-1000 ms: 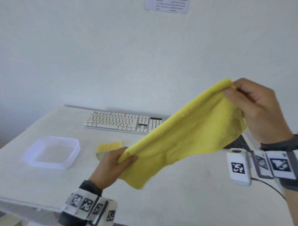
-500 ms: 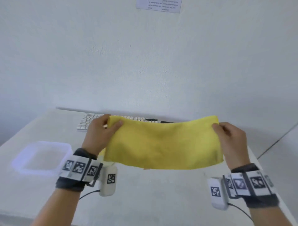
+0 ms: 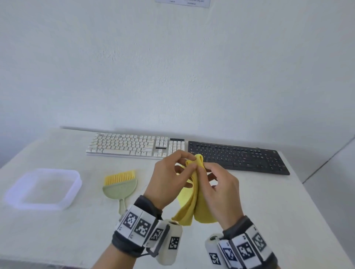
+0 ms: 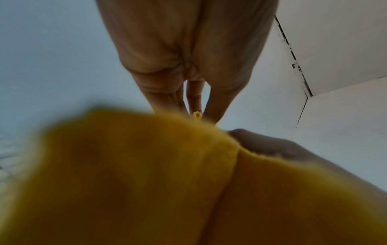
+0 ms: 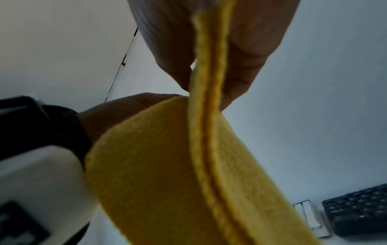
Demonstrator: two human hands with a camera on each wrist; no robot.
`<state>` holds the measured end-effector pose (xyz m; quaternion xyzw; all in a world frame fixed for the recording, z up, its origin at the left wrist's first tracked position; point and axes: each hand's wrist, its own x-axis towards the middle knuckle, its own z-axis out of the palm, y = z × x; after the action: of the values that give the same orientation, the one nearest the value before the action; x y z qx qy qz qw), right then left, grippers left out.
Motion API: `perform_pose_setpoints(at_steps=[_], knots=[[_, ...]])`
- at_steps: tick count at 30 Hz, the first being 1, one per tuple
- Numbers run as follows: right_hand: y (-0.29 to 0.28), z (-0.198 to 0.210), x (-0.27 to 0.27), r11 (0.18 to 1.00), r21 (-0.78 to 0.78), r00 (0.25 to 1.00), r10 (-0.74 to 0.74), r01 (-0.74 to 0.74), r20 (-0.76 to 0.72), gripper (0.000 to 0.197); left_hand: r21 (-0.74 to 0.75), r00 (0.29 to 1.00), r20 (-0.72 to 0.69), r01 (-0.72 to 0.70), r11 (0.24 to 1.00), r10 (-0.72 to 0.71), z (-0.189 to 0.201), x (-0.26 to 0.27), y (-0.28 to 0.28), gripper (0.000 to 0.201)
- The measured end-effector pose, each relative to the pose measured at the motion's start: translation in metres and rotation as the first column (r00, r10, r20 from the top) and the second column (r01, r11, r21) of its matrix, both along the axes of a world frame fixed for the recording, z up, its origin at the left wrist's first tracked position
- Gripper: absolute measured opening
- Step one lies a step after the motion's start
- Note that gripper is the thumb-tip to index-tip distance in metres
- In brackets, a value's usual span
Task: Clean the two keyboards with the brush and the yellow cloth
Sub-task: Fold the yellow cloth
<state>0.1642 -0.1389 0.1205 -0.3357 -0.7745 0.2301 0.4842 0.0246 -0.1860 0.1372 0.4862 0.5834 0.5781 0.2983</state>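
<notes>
The left hand (image 3: pixel 169 177) and right hand (image 3: pixel 216 189) meet above the counter (image 3: pixel 249 211), approx. at its centre, both raised clear of the surface. Each hand pinches the top edge of the yellow cloth (image 3: pixel 194 207) between thumb and fingertips; the two pinch points sit just beside each other, so the cloth hangs folded in half w/ its two layers face to face. A short folded tip of cloth stands up above the fingers. The lower edge hangs between the wrists, above the counter. The right wrist view shows the doubled cloth edge running up between thumb and fingers of the right hand (image 5: pixel 209 49); the left wrist view is mostly filled w/ blurred yellow cloth (image 4: pixel 146 182), w/ the left hand (image 4: pixel 188 58) closing on a small tip of it. The white keyboard (image 3: pixel 134 146) lies at the back of the counter, left of centre; the black keyboard (image 3: pixel 238 156) lies just beside it on the right, ends nearly touching. The brush (image 3: pixel 121 184), yellow bristles on a pale green body w/ a handle pointing toward the person, lies flat on the counter to the left of the hands, apart from them. A clear plastic tray (image 3: pixel 43 189) sits further left, near the counter edge. White wall behind; a paper sheet (image 3: pixel 182 2) is fixed at the top, text not legible.
</notes>
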Motion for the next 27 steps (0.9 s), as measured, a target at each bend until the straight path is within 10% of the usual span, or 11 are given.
perform_pose_setpoints(at_steps=[13, 18, 22, 27], knots=[[0.001, 0.001, 0.004, 1.000, -0.012, 0.990, 0.023, -0.022, 0.140, 0.007, 0.055, 0.995, 0.003, 0.098, 0.994, -0.098, -0.001, -0.010, -0.012, 0.028], [0.010, 0.026, 0.019, 0.946, -0.171, 0.949, 0.295, -0.274, 0.111, 0.013, 0.004, 0.967, -0.230, -0.107, 0.994, 0.106, -0.035, -0.037, -0.013, 0.058], [0.008, 0.054, 0.033, 0.890, -0.225, 0.917, 0.398, -0.396, -0.040, 0.015, -0.090, 0.997, 0.068, 0.031, 0.995, -0.025, -0.045, -0.048, -0.018, 0.121], [0.015, 0.058, 0.039, 0.891, -0.283, 0.933, 0.321, -0.355, -0.163, 0.018, -0.019, 0.834, 0.528, 0.201, 0.979, -0.161, -0.048, -0.027, -0.024, 0.095]])
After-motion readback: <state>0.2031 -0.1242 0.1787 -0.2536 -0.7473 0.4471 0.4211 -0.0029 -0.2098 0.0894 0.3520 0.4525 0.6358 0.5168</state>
